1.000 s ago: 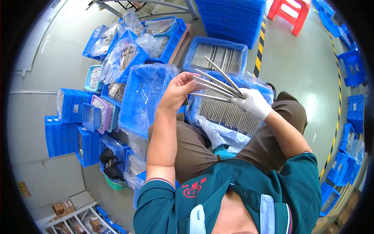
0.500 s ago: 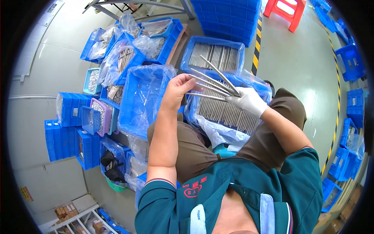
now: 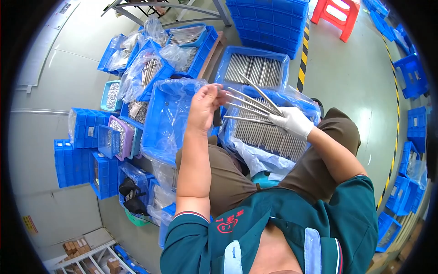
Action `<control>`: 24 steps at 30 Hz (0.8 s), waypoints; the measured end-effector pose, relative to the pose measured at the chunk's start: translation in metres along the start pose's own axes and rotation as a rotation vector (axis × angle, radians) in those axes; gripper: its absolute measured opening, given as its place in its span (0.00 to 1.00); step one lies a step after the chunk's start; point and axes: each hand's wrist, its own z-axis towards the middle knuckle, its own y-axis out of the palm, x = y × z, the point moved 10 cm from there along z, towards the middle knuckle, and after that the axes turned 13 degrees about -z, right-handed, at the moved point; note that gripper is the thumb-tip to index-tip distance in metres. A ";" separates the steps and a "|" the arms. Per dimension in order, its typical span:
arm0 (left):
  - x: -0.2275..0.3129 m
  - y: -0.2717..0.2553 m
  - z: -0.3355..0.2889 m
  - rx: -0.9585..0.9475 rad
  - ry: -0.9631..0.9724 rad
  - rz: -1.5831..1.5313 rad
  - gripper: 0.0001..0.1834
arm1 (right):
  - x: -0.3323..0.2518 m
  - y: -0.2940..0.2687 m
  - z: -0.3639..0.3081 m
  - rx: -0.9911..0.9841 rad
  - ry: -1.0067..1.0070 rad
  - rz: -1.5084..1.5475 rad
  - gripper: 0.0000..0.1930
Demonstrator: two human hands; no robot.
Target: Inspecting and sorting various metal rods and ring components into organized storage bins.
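In my right hand (image 3: 294,123), which wears a white glove, several slim silver metal rods (image 3: 248,102) are gripped at one end. They fan out toward the left, their free tips apart. My left hand (image 3: 206,104) is bare and raised beside those tips, its fingers curled with the thumb against them. A small greyish bit shows at its fingertips, too blurred to name. Below the held rods, a plastic-lined blue crate (image 3: 315,107) between my knees contains rows of similar rods. Another blue crate (image 3: 221,68) of rods stands just beyond it.
Left of my knees sits a large blue crate (image 3: 157,114) lined with clear plastic. Farther left are stacked blue crates (image 3: 73,162) and a purple basket (image 3: 119,150) of small metal parts. A tall blue stack (image 3: 267,27) and a red stool (image 3: 335,18) stand ahead.
My left hand has drawn back slightly left from the rod tips. The right hand still grips the fanned rods, now a little lower in view. The whole scene has shifted slightly.
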 end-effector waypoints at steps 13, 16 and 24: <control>-0.024 0.013 -0.009 -0.064 -0.206 -0.069 0.16 | -0.011 -0.017 0.002 0.204 -0.072 -0.292 0.16; -0.020 0.005 -0.007 -0.057 -0.132 0.040 0.17 | -0.017 -0.020 0.000 0.230 -0.091 -0.368 0.16; -0.017 0.007 -0.004 -0.041 -0.125 0.119 0.14 | -0.013 -0.021 0.000 0.269 -0.121 -0.371 0.16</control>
